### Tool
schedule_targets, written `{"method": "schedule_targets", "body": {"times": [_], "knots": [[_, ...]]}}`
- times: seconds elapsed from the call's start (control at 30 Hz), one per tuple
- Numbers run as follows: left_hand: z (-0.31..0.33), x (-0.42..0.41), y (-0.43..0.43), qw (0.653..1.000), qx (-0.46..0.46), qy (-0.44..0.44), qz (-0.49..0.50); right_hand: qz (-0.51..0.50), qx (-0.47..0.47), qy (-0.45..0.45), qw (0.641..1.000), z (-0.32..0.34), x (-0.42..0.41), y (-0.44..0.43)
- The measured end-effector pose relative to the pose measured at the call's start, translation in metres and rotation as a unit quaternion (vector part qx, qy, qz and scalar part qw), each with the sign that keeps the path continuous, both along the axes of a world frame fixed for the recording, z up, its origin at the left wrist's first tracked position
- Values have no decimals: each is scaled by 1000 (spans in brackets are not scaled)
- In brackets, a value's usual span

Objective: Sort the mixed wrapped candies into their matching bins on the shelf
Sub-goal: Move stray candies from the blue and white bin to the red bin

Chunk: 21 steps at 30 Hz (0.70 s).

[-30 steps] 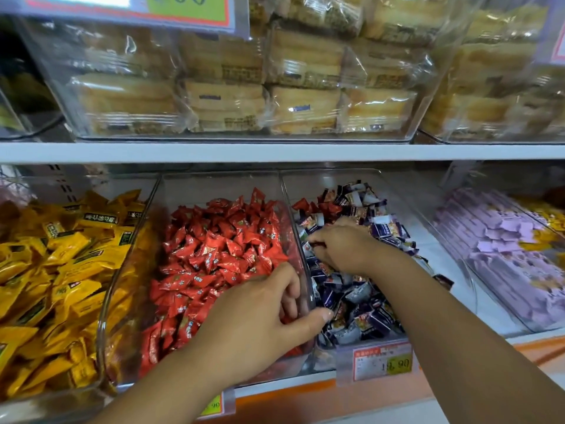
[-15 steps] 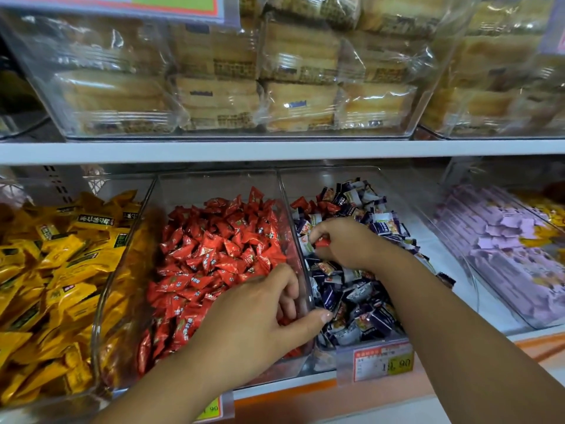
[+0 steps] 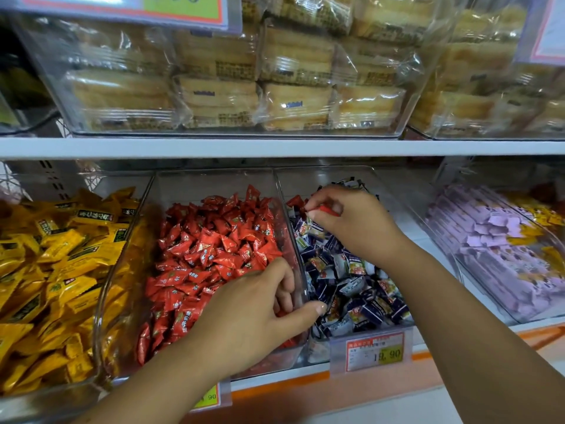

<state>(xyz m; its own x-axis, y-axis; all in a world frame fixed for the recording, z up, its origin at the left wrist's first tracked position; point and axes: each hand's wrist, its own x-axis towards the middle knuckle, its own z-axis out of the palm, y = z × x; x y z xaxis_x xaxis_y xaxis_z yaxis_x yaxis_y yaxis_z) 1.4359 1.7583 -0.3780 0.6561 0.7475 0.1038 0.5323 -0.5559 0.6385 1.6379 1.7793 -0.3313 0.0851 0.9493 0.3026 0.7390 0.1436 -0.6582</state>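
The right hand [image 3: 351, 221] pinches 1 red candy [image 3: 328, 209] between thumb and fingertips, raised just above the blue-and-white candies [image 3: 351, 270] in the mixed bin [image 3: 336, 175], likely so that it clears the pile before crossing; a few more red strays [image 3: 295, 201] lie at that bin's back-left corner. The left hand [image 3: 260, 310] grips the red bin [image 3: 214, 182] at its right wall, fingers curled inside and thumb on the far side, probably to steady it. That clear wall is the only edge between the candy and the matching red pile [image 3: 214, 240], and there is open room beneath the shelf board [image 3: 275, 146] overhead.
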Motion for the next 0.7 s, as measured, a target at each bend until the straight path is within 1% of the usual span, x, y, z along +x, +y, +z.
{"method": "schedule_targets", "body": {"times": [0.03,0.1,0.17,0.2,0.27,0.33,0.47,0.53,0.6,0.63,0.7], "knots": [[0,0,0,1000,2,-2,0,21,6,42,999,4,-6,-1],[0,-1,0,1000,5,-2,-1,86,-14,129,988,11,-17,-4],[-1,-1,0,1000,7,-3,-2,111,-34,150,982,11,-18,-2],[-1,-1,0,1000,5,-3,-3,96,-31,147,984,9,-16,0],[-1,-2,0,1000,5,3,-3,40,-21,112,993,2,-7,6],[-1,-2,1,1000,11,12,-5,20,-37,84,996,-6,0,10],[-1,-1,2,1000,12,14,-7,39,-58,81,994,-17,-4,13],[0,-1,1,1000,8,13,-5,31,-36,41,998,-20,-8,16],[0,-1,1,1000,8,11,-6,23,10,-10,1000,-18,-11,19],[1,-2,1,1000,10,14,-8,27,28,-21,999,-14,-14,21],[2,-3,0,999,19,26,-10,52,23,-46,997,0,-24,26]]}}
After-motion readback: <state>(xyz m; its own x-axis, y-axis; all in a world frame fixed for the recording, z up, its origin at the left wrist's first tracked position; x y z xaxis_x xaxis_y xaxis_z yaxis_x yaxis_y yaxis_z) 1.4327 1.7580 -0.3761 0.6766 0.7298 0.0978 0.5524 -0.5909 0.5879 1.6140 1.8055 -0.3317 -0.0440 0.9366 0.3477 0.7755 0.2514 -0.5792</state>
